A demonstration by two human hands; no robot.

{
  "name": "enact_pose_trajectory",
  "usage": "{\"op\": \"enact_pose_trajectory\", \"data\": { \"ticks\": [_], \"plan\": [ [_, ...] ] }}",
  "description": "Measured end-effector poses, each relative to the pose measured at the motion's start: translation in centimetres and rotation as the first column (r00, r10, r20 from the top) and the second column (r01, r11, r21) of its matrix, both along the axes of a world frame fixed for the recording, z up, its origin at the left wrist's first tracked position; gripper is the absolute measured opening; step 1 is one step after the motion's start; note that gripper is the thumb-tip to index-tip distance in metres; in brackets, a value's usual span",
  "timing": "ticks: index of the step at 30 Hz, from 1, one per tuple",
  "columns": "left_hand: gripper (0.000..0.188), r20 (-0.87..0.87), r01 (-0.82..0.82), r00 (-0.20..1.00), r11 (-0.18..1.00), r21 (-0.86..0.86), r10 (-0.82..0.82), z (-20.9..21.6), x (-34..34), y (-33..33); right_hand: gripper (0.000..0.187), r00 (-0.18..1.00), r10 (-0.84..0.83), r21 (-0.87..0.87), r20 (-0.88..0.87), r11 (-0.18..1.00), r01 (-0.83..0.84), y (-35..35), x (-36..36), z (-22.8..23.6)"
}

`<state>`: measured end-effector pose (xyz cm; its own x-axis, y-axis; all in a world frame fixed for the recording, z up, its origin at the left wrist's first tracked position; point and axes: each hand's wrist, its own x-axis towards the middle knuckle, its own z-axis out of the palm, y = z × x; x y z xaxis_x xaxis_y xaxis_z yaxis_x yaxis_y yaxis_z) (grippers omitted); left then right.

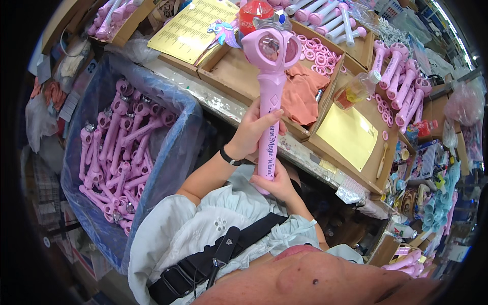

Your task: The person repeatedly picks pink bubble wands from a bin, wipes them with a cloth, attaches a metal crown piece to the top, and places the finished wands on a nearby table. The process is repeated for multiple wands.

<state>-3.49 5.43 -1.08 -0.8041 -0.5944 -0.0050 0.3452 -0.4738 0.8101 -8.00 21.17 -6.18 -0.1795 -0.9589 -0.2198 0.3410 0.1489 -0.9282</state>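
A pink toy wand [271, 94] stands nearly upright in front of me, with dark lettering down its handle and an open cage-like head. Around the middle of its handle is my left hand [252, 127], closed, with a black band on the wrist. My right hand [278, 184] grips the handle near its lower end, thumb across the front. A blue gem-like piece [279, 17] shows at the top of the wand. Behind the head is a red see-through object [252, 18], partly hidden, and a winged blue and purple ornament [222, 33] lies beside it.
To my left, a blue-lined bin [190, 127] holds many similar wands. Cardboard trays on the bench carry pink rings [317, 56], an orange cloth [302, 94], yellow paper [348, 134] and a plastic bottle [356, 90]. More pink wands [401, 76] are piled at the right.
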Motion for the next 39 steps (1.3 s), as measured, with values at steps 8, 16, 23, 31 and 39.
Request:
{"op": "enact_pose_trajectory", "data": {
  "ticks": [8,16,23,31,39],
  "plan": [
    [0.037,-0.116,0.020,0.993,1.000,0.019,-0.018,-1.5,0.0,0.4,0.047,0.995,-0.030,0.010,-0.098,0.999,0.031,0.3,-0.1,-0.9],
    [0.103,-0.347,-0.103,0.932,0.994,0.026,0.105,0.5,-1.3,-4.3,0.045,0.964,-0.057,0.013,-0.259,0.998,0.062,1.5,0.6,-1.6],
    [0.088,-0.210,0.120,0.970,0.993,-0.013,-0.120,-0.7,-1.1,-2.7,0.042,0.971,-0.096,0.037,-0.221,0.994,0.107,1.5,0.6,-1.6],
    [0.080,-0.172,0.282,0.948,0.958,0.053,-0.270,-2.7,0.4,-1.3,0.037,0.973,-0.099,0.077,-0.208,0.990,0.118,1.2,0.6,-1.8],
    [0.088,-0.220,-0.094,0.969,0.992,0.083,0.110,-1.2,-0.6,-3.3,0.043,0.993,0.112,0.066,-0.037,0.992,-0.110,1.8,-0.1,-1.2]
  ]
}}
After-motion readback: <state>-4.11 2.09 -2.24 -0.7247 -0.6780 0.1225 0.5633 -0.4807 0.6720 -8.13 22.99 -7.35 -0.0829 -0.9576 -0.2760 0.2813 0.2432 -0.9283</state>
